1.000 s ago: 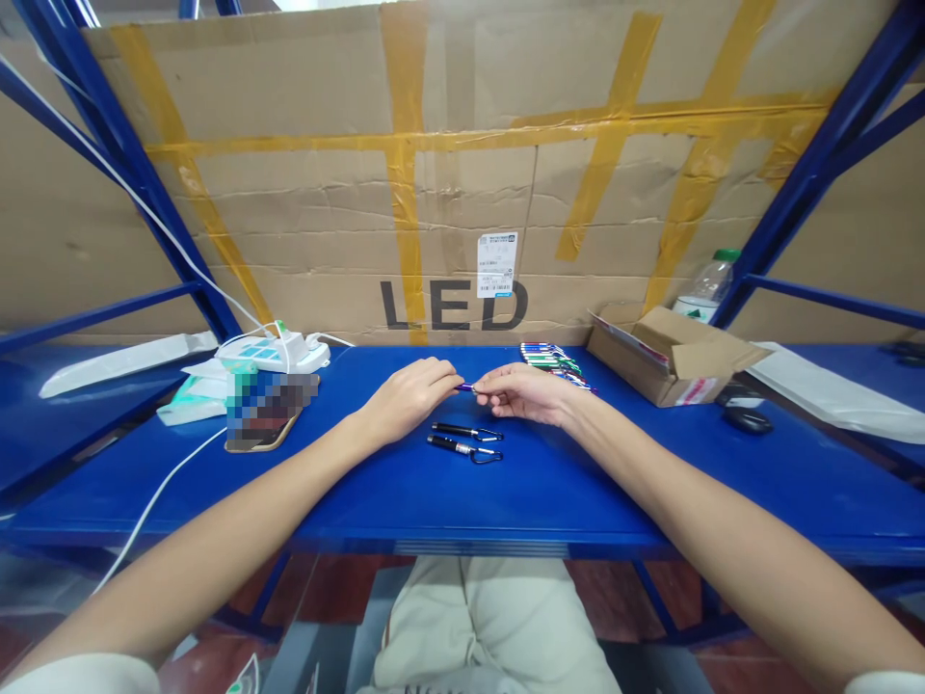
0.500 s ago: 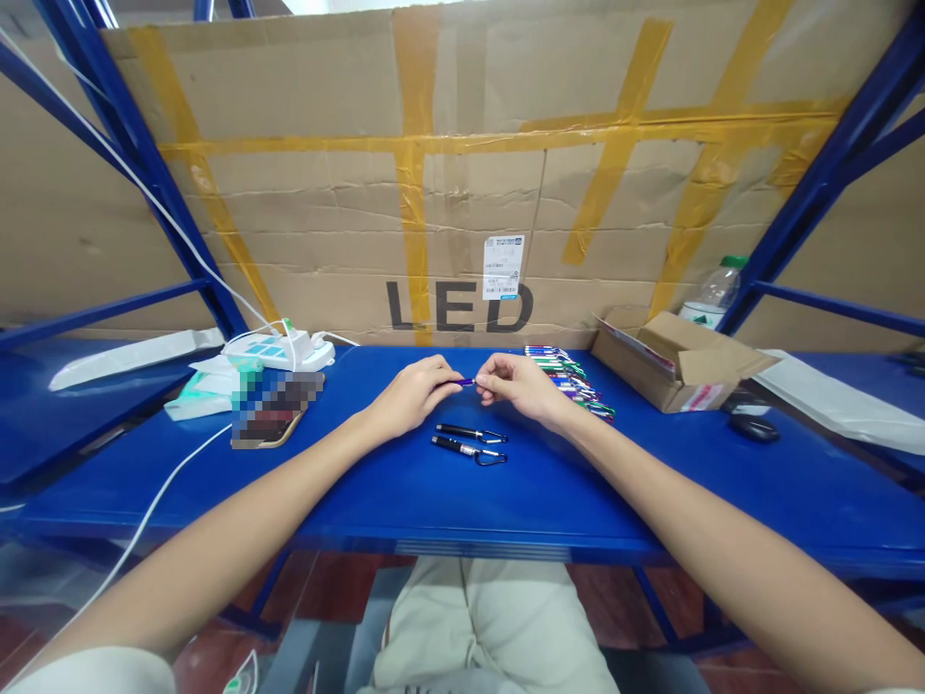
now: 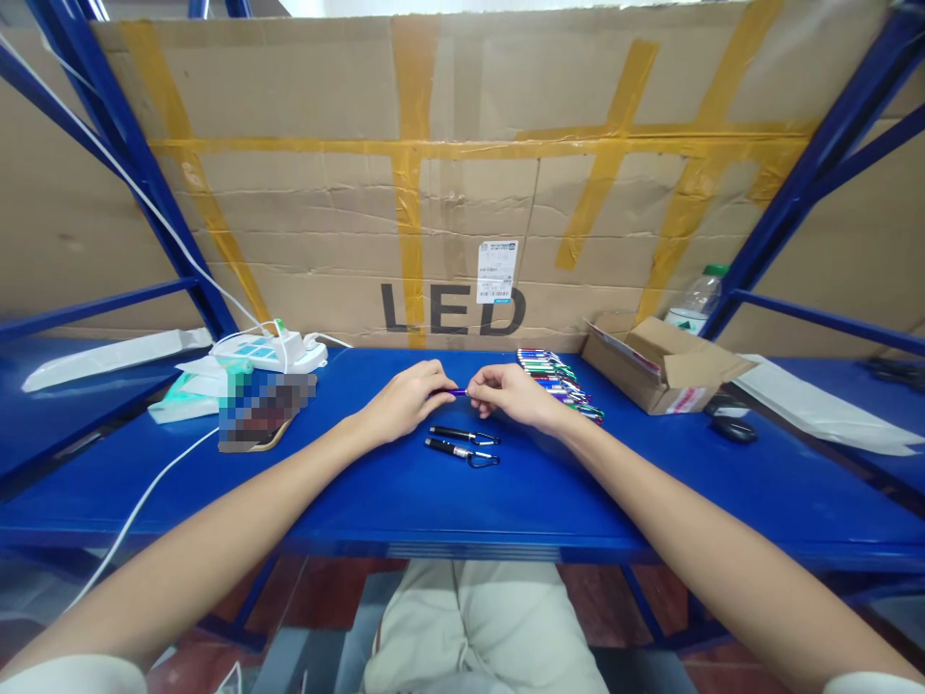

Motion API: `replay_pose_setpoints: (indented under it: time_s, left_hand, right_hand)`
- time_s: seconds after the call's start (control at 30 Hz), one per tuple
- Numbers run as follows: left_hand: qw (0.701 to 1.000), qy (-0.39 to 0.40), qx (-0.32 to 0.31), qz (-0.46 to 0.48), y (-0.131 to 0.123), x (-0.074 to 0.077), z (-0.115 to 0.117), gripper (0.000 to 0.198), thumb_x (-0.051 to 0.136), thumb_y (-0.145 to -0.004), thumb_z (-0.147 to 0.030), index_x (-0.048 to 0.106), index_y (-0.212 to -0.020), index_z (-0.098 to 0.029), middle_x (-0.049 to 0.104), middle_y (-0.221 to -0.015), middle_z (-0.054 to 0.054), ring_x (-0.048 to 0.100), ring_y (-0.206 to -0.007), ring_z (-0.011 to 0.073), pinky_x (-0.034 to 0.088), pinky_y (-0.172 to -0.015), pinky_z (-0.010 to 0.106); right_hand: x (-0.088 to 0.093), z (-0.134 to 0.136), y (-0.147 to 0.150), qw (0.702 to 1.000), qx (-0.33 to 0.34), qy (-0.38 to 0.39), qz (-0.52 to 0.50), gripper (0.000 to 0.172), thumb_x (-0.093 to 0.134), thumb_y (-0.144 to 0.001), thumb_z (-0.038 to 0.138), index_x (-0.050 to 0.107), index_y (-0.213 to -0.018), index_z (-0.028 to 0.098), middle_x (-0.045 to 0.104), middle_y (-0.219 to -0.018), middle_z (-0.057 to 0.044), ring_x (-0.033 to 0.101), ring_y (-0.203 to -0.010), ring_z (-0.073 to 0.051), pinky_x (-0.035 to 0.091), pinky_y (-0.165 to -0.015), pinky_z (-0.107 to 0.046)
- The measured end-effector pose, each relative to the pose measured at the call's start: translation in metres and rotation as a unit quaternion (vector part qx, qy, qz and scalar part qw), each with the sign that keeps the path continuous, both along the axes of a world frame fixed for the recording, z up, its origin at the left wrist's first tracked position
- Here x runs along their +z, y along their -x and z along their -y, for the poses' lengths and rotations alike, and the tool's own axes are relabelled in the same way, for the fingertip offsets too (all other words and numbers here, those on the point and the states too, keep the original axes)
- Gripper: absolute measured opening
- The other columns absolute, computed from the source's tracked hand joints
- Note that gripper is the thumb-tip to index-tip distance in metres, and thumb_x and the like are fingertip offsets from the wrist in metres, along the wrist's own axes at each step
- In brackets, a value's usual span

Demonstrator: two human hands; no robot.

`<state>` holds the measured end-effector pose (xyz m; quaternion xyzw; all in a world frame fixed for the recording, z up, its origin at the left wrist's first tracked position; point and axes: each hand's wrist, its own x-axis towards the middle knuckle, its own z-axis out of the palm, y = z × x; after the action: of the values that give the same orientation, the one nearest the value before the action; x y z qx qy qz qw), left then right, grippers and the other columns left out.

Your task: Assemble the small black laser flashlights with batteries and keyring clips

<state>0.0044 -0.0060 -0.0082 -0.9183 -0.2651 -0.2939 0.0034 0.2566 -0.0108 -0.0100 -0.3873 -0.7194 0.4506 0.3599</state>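
A slim purple penlight [image 3: 455, 392] lies level between my two hands, above the blue table [image 3: 462, 506]. My left hand [image 3: 410, 400] is closed around its left part, thumb and fingers pinched together. At its right end, my right hand [image 3: 507, 393] pinches the tip with thumb and forefinger; whatever else those fingers cover is hidden. Just nearer to me, a plain black penlight [image 3: 452, 435] and a second black penlight [image 3: 448, 446] with a silver band lie side by side, each with a black carabiner at its right end. Beyond my right hand sits a row of colourful penlights [image 3: 549, 371] with carabiners.
On the left are a phone [image 3: 271, 414], a white power strip [image 3: 289, 355] with cables and a green-white packet [image 3: 192, 390]. To the right stand an open cardboard box [image 3: 650, 371], a black mouse [image 3: 733, 428] and a bottle [image 3: 698, 299]. A large carton [image 3: 325, 231] closes off the back.
The camera view has shifted slightly, so everything sits a little further left. Both hands keep hold of the purple penlight, with hardly any visible change in their grip.
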Motion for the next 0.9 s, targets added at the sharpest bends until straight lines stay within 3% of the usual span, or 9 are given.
replay_pose_setpoints:
  time_s: [0.2,0.37,0.57,0.7,0.9]
  left_hand:
    - [0.995,-0.098,-0.008,-0.007,-0.001,0.004,0.005,0.024,0.051,-0.115,-0.032,0.070,-0.115,-0.018,0.066,-0.106,0.009,0.061,-0.099,0.0235,0.054,-0.087,0.037]
    - [0.992,-0.125,-0.012,-0.013,-0.001,0.007,0.006,0.024,0.050,-0.115,-0.030,0.069,-0.119,-0.017,0.066,-0.106,0.009,0.059,-0.098,0.0235,0.053,-0.085,0.037]
    - [0.995,-0.097,0.000,-0.022,-0.001,0.004,0.005,0.027,0.051,-0.115,-0.032,0.072,-0.119,-0.016,0.066,-0.107,0.010,0.061,-0.099,0.0237,0.054,-0.086,0.037]
    - [0.999,-0.052,0.011,-0.003,0.001,0.002,0.001,0.028,0.054,-0.114,-0.036,0.075,-0.119,-0.018,0.066,-0.107,0.009,0.063,-0.099,0.0231,0.055,-0.088,0.037]
    - [0.999,0.015,0.022,0.027,0.001,0.002,-0.003,0.027,0.059,-0.111,-0.039,0.078,-0.117,-0.021,0.067,-0.103,0.007,0.066,-0.096,0.0213,0.055,-0.089,0.036]
  right_hand:
    - [0.012,0.005,0.002,0.969,0.008,0.213,-0.126,0.028,0.096,-0.078,0.032,0.073,-0.078,0.015,0.070,-0.072,-0.002,0.060,-0.061,-0.009,0.059,-0.061,-0.022]
    - [0.011,0.005,-0.002,0.955,0.031,0.253,-0.153,0.030,0.098,-0.080,0.031,0.072,-0.083,0.016,0.071,-0.073,0.000,0.063,-0.064,-0.009,0.064,-0.069,-0.022]
    - [-0.001,0.000,0.000,0.967,0.010,0.186,-0.177,0.042,0.104,-0.072,0.035,0.071,-0.092,0.019,0.073,-0.076,0.001,0.072,-0.075,-0.012,0.067,-0.080,-0.027]
    - [-0.004,-0.004,0.003,0.988,-0.006,0.083,-0.133,0.046,0.101,-0.071,0.047,0.073,-0.091,0.018,0.075,-0.076,-0.001,0.075,-0.073,-0.015,0.066,-0.078,-0.030]
    - [-0.004,-0.004,0.001,0.997,-0.005,0.008,-0.082,0.042,0.095,-0.075,0.050,0.074,-0.092,0.018,0.079,-0.079,-0.003,0.078,-0.079,-0.020,0.065,-0.081,-0.035]
